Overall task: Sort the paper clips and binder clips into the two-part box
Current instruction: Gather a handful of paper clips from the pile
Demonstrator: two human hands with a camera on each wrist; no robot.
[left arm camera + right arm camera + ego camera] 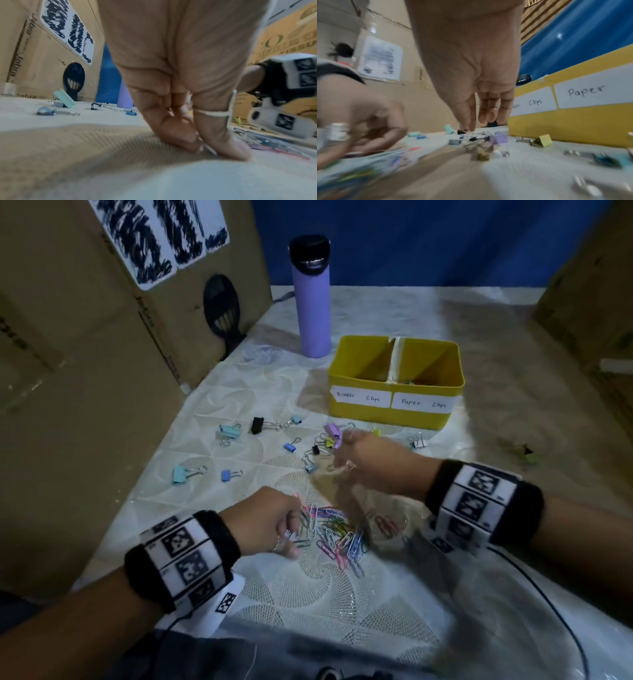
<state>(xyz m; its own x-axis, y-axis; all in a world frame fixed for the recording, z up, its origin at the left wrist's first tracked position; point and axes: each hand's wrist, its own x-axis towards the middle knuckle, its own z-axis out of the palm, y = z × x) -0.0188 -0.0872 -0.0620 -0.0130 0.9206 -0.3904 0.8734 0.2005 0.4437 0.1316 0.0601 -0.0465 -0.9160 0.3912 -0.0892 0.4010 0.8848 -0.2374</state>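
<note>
My left wrist view shows my left hand (193,119) pinching a paper clip (208,148); my blurred right hand (371,463) I cannot tell.

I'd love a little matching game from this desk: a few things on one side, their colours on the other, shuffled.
Things:
1. bottle
2. box
3. largest binder clip at the far left
4. back wall

Colours:
a. yellow
b. blue
c. purple with a black cap
d. light teal

Pairs: 1-c, 2-a, 3-d, 4-b
</note>
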